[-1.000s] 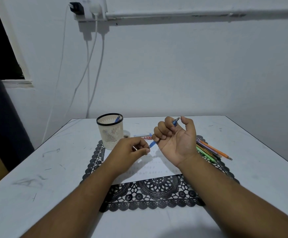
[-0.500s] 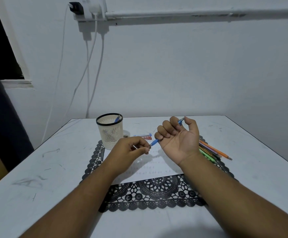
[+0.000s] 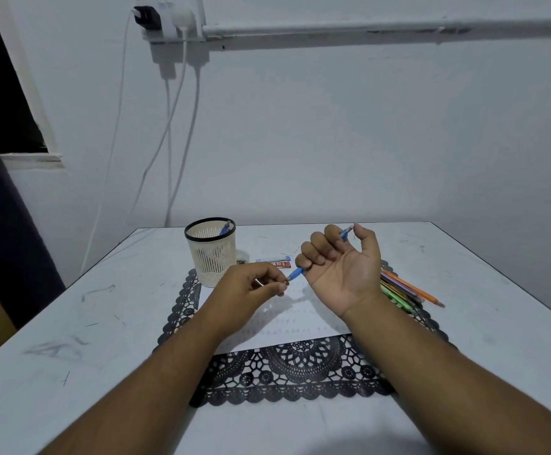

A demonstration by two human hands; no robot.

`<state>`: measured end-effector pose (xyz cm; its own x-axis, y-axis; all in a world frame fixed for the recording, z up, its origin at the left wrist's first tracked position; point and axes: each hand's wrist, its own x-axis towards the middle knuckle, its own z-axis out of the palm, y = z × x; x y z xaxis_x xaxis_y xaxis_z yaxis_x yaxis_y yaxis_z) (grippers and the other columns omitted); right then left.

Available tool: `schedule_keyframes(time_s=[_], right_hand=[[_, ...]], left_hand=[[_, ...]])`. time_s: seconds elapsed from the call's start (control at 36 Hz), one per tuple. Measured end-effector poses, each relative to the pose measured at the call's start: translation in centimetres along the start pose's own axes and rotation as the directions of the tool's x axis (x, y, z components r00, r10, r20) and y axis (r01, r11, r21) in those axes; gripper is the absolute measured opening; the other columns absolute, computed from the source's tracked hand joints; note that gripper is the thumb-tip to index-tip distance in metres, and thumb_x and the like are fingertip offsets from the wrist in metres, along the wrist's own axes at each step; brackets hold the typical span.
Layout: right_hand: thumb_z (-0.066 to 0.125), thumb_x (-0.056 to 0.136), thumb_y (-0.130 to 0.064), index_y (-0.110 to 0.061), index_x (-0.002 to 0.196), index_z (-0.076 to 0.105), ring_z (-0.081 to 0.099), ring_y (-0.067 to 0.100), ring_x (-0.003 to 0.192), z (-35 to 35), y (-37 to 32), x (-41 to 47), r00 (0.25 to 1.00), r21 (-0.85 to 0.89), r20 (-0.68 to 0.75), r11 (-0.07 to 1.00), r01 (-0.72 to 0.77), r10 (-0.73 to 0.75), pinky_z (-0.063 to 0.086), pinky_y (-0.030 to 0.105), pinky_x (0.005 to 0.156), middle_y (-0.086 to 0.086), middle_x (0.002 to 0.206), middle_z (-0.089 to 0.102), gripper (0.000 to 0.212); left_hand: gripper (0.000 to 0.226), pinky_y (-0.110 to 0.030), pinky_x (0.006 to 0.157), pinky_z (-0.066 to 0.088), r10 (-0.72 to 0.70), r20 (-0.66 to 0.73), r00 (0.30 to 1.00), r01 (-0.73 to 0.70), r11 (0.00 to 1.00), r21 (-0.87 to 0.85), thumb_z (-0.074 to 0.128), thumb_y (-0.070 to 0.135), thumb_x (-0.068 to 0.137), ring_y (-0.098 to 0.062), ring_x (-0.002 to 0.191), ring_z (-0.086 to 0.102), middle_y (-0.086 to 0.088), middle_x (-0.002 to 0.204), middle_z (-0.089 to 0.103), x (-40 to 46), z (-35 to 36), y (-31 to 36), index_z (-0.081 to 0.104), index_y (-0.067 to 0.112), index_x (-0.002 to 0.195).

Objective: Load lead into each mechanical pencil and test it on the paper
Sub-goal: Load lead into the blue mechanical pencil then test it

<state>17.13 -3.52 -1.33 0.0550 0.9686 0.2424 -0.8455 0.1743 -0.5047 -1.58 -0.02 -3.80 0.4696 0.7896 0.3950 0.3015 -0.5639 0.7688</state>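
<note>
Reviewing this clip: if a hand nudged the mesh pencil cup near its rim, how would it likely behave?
The mesh pencil cup looks like thin perforated plastic, so probably light. It stands upright, taller than wide, holding what looks like one blue pencil, so a push at the rim might tip it. It rests partly on the black lace mat, which may keep it from sliding.

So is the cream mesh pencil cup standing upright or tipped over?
Upright: the cream mesh pencil cup stands on its base, black rim level on top, a blue pencil leaning inside.

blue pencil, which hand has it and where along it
The right hand grips the blue pencil round its middle; both ends stick out. The left hand pinches at its lower tip.
</note>
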Motion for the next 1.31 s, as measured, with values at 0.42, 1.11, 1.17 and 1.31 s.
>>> schedule_keyframes(time_s=[0.42, 1.11, 1.17, 1.31], right_hand=[[0.047, 0.11, -0.021, -0.008, 0.091, 0.065, 0.068, 0.025, 0.079, -0.5, 0.6, 0.5, 0.984, -0.544, -0.13, 0.821, -0.175, 0.124, 0.059, 0.035, 0.072, 0.015, 0.093, 0.075, 0.029], [0.067, 0.09, 0.008, -0.001, 0.086, 0.069, 0.074, 0.03, 0.083, -1.8, 2.3, -0.3, 0.977, -0.919, -0.058, 0.37, -0.133, 0.206, 0.06, 0.054, 0.097, 0.014, 0.082, 0.072, 0.011], [0.066, 0.09, 0.009, -0.002, 0.084, 0.068, 0.072, 0.03, 0.082, -1.4, 2.6, -0.5, 0.977, -0.923, -0.036, 0.367, -0.112, 0.208, 0.062, 0.051, 0.093, 0.014, 0.079, 0.07, 0.013], [0.065, 0.089, 0.011, -0.003, 0.082, 0.07, 0.072, 0.028, 0.085, -0.7, 2.8, -0.9, 0.97, -0.926, -0.018, 0.361, -0.107, 0.242, 0.06, 0.053, 0.095, 0.012, 0.08, 0.071, 0.017]], left_hand=[[0.011, -0.019, 0.072, 0.051, 0.012, -0.089, 0.996, -0.011, 1.0, 0.019, 0.071, 0.022, 0.097, -0.006, 0.079, 0.066, 0.007, 0.086, 0.075, 0.4, -1.4, -0.4, 0.074, 0.028, 0.089], [0.035, -0.026, 0.06, 0.04, -0.414, 0.015, 0.91, 0.361, 0.81, 0.463, 0.062, 0.032, 0.099, -0.01, 0.071, 0.06, -0.003, 0.076, 0.072, 1.0, -5.0, -4.4, 0.068, 0.015, 0.069], [0.034, -0.026, 0.059, 0.04, -0.408, 0.015, 0.913, 0.352, 0.804, 0.48, 0.061, 0.032, 0.1, -0.009, 0.072, 0.059, -0.002, 0.077, 0.07, 0.9, -4.9, -4.2, 0.068, 0.016, 0.07], [0.038, -0.031, 0.068, 0.044, -0.405, 0.022, 0.914, 0.322, 0.757, 0.568, 0.057, 0.04, 0.101, -0.013, 0.078, 0.058, -0.003, 0.08, 0.067, 0.9, -4.2, -4.1, 0.07, 0.012, 0.08]])
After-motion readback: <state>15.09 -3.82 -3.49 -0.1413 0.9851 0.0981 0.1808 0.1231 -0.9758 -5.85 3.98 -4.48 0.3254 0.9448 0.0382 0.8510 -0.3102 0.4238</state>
